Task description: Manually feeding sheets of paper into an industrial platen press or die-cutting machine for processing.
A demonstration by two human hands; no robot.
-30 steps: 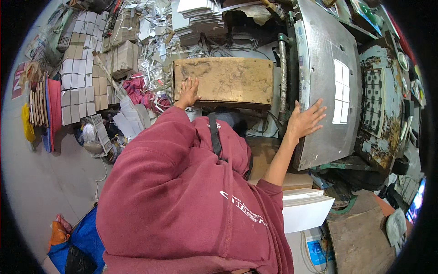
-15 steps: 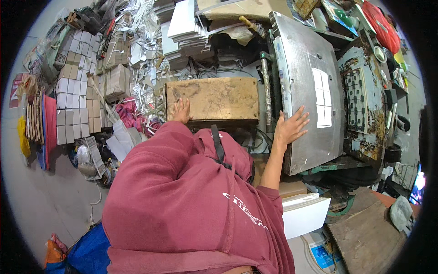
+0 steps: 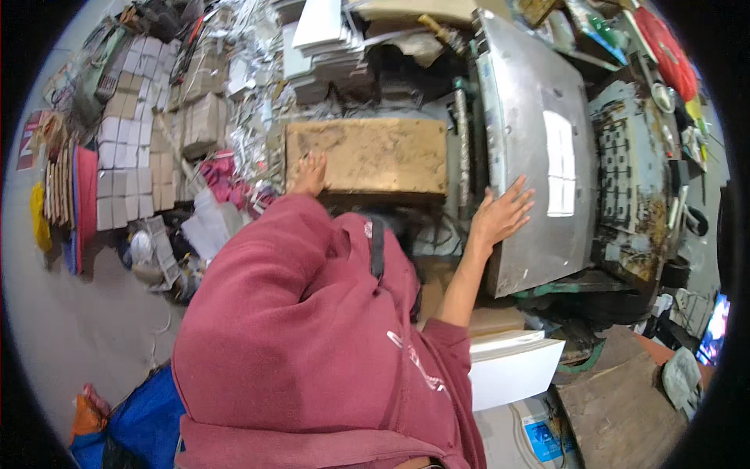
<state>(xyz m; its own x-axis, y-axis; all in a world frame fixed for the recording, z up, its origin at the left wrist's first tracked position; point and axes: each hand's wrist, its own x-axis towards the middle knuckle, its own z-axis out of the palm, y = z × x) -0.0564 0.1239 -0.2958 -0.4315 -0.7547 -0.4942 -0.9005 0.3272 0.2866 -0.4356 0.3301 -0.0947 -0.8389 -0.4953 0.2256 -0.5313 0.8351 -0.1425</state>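
Cluttered workspace, grey floor at left, paper scraps heaped at the back. Blocks of cut paper stacked in rows on the left, pink cloth between them and the middle. Wooden box at centre, scuffed tan top, directly in front of the person. Metal plate to its right, large, grey, tilted, with a bright window-like reflection on it. Upright rod between box and plate.

Both hands spread wide, flat rather than gripping. Left hand rests on the box top, near its front left corner. Right hand lies on the plate's near left part, fingers fanned toward the right.

Rusty panel with a dark-squared grid, right of the plate. White paper stack below the plate, brown board lower right, lit screen at far right edge. Blue sheet lower left. Maroon sweatshirt fills the lower middle. Slight blur overall; fingertip contact pressure: cannot tell.
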